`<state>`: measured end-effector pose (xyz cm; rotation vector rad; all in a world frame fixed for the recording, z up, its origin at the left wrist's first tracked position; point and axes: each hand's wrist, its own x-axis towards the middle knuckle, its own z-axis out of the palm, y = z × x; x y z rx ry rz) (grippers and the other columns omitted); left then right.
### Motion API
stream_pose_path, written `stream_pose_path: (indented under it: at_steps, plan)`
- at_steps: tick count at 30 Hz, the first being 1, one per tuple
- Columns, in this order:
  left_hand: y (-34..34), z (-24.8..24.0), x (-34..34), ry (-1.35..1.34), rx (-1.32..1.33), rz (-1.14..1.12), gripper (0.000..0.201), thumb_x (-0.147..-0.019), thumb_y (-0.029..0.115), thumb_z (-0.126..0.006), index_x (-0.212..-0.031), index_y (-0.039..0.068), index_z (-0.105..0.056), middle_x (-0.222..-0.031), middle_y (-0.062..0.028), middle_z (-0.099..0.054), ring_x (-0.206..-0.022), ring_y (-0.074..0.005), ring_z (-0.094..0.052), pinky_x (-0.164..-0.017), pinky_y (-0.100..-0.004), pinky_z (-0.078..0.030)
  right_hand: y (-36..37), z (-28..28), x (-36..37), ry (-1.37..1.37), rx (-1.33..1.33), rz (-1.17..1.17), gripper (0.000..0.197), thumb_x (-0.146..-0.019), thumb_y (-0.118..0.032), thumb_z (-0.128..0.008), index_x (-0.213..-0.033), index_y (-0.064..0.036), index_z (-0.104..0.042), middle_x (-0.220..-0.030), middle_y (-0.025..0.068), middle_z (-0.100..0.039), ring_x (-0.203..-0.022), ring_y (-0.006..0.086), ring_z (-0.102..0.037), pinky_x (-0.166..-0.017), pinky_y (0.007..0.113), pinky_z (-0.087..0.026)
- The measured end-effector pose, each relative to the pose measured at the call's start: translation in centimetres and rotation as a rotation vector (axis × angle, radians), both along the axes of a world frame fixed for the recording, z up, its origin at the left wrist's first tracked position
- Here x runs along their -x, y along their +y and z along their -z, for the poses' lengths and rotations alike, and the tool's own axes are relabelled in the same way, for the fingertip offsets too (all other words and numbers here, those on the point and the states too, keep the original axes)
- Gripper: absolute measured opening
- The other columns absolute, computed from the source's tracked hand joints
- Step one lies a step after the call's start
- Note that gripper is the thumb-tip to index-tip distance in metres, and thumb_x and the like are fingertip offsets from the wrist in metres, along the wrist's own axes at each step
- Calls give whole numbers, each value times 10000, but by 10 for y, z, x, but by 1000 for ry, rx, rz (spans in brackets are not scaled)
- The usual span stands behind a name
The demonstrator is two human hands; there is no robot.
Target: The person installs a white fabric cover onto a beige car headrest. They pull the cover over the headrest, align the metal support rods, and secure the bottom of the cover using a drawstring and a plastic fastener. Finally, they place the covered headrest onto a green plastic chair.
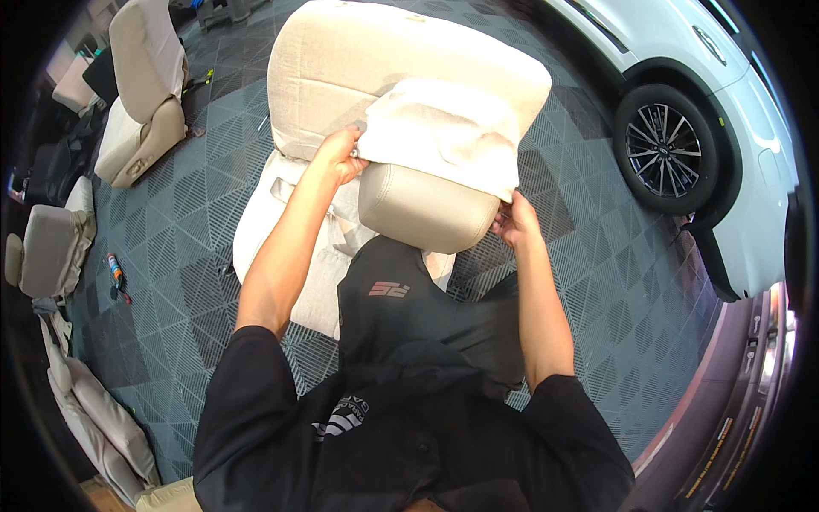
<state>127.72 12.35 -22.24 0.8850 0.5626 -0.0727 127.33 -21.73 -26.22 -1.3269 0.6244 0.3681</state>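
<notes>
Seat backrest (320, 60): pale, fabric-covered, behind the work; a steady backing to push against, probably.
Cream cover (439, 119): drawn over the upper part of the padded block, loosely rumpled on top; the step looks like easing it along, though on or off cannot be told. Smoothing those folds as it moves should prevent bunching.
Padded block (426, 209): beige, in front of the backrest and between the hands, its lower part bare; best held from twisting.
Left hand (343, 155): pinching the cover's left edge; a grip close to the hem should spare the cloth.
Right hand (517, 222): fingers curled at the block's right side, by the cover's lower corner; whether they grasp cloth cannot be told.
Hem (439, 172): slants lower on the right; even, alternating pulls would level it.
Stitched seam (386, 183): a handy line for judging alignment.
</notes>
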Motion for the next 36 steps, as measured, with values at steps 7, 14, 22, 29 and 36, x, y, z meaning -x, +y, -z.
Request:
stream_pose_path:
  at_steps: [7,14,22,29,36]
  plan:
    - [19,24,61,-112,27,267,267,-999,64,-484,-1244,-42,-474,-1145,-183,-624,-961,-226,-697,-751,-367,-629,-17,4,60,-66,-263,-115,202,-995,-239,-486,-1031,-85,-611,-737,-14,-569,-583,118,-496,-570,279,-456]
    - [10,42,80,-212,-35,148,404,-951,65,-604,-1291,-18,-402,-1091,-175,-645,-937,-210,-695,-783,-337,-613,-3,-7,66,-106,-338,151,221,-1019,-210,-439,-998,-70,-609,-754,3,-616,-588,114,-563,-530,267,-478]
    - [10,61,74,-268,-383,278,194,-977,98,-597,-1146,7,-566,-1025,-77,-662,-928,-120,-647,-776,-242,-545,32,72,86,-578,130,336,311,-1023,-236,-504,-1102,37,-630,-1008,83,-693,-896,158,-638,-766,301,-495]
    - [16,73,57,-377,-488,133,231,-991,171,-588,-1143,-3,-587,-979,-29,-666,-773,-45,-571,-667,-214,-468,23,85,52,-582,135,85,331,-989,-195,-589,-1172,80,-602,-1130,113,-684,-1003,185,-640,-871,308,-495]
    - [26,66,39,-320,-734,290,256,-1022,207,-517,-1138,-10,-591,-957,-45,-654,-835,-106,-574,-765,-258,-480,7,85,29,-716,127,85,214,-967,-72,-601,-1137,57,-625,-1092,102,-703,-926,176,-685,-815,301,-554]
